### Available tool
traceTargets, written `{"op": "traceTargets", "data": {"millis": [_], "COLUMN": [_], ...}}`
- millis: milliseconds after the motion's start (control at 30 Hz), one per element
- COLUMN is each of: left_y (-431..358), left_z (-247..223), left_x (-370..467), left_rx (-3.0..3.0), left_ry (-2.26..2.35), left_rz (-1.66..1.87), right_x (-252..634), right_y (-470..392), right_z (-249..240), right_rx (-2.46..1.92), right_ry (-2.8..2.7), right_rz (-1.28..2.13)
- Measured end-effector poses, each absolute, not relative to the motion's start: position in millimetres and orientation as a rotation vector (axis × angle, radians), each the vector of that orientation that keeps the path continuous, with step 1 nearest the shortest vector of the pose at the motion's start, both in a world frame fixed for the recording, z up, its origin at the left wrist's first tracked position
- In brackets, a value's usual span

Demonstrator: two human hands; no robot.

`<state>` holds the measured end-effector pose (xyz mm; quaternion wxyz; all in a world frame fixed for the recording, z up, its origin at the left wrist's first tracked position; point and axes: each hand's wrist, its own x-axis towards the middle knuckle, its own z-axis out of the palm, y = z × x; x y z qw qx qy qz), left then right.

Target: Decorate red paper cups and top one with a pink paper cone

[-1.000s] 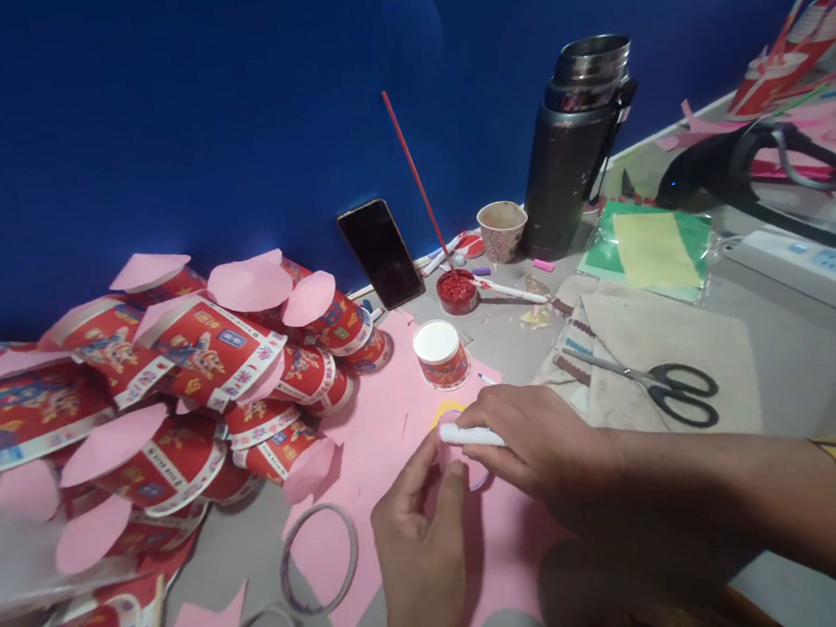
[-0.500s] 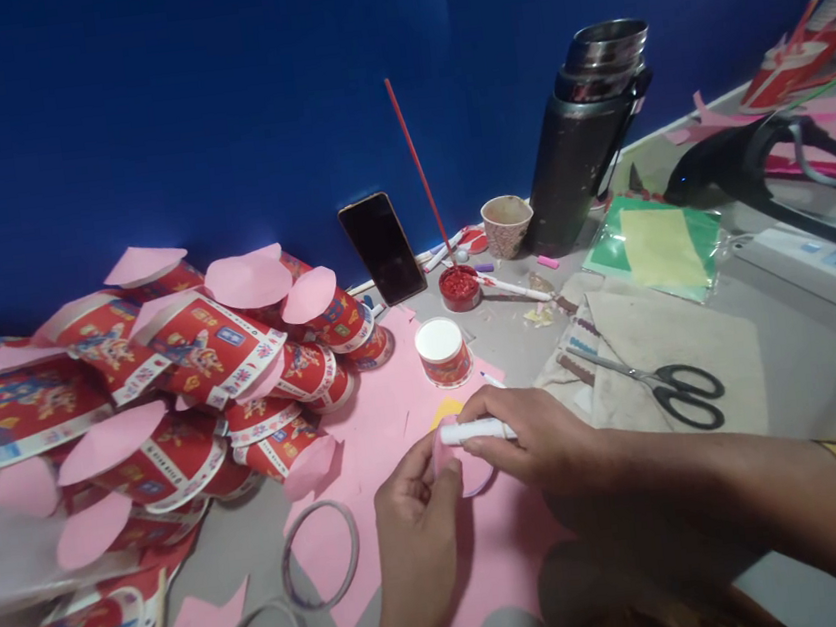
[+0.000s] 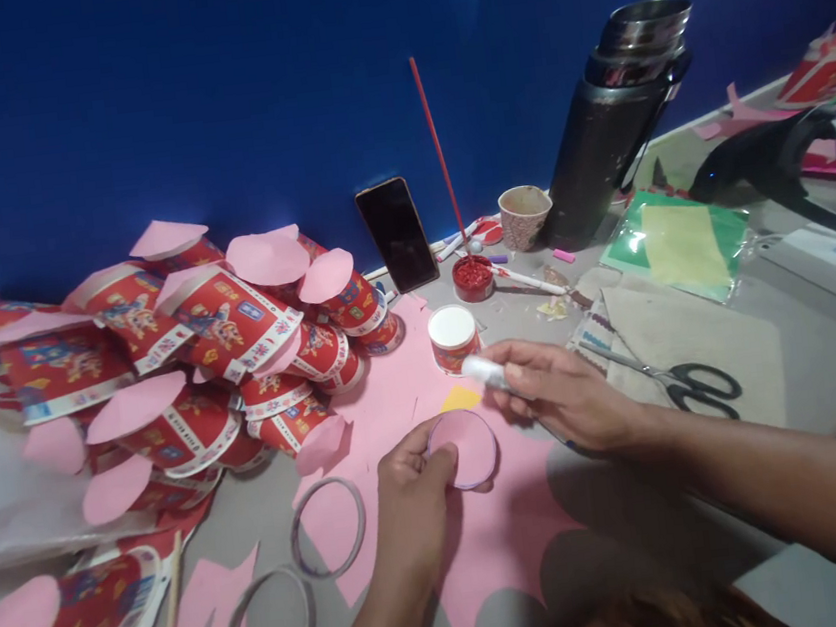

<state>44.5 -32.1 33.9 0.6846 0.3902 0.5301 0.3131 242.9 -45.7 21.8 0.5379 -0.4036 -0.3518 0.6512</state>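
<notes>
My left hand [image 3: 410,501] pinches the left edge of a pink paper disc [image 3: 465,446] with a pale rim, held just above the pink paper sheet [image 3: 397,396]. Up and to the right of the disc, my right hand [image 3: 559,393] grips a white glue stick [image 3: 486,370] pointing left, clear of the disc. A small yellow paper scrap [image 3: 460,398] lies between the two hands. A small red paper cup [image 3: 453,336] with a white top stands upright just behind them.
Red printed paper cups with pink disc lids [image 3: 230,320] are piled at the left. Two cut rings [image 3: 327,525] lie near the front. Scissors [image 3: 686,381] rest on a cloth at right. A phone [image 3: 396,233], red pot [image 3: 472,276], brown cup [image 3: 525,216] and dark thermos [image 3: 611,120] stand behind.
My right hand has lifted the glue stick off the disc and drawn it back to the right. The disc, earlier tilted under the stick, now faces up in my left hand.
</notes>
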Motion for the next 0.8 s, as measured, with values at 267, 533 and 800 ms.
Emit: {"op": "traceTargets", "data": {"millis": [267, 533, 800], "left_y": [-28.2, -29.3, 0.3], "left_z": [35.5, 42.2, 59.8], "left_x": [35.5, 30.9, 42.8], "left_rx": [0.945, 1.575, 1.524], "left_ry": [1.220, 1.332, 1.413], "left_rz": [0.705, 0.687, 0.753], "right_x": [259.2, 263.1, 261.5], "right_y": [-28.1, -28.4, -22.1], "right_z": [36.2, 26.4, 23.4], "right_rx": [-0.953, -1.002, -0.980], "right_ry": [-0.595, -0.516, -0.424], "right_rz": [1.375, 1.373, 1.353]}}
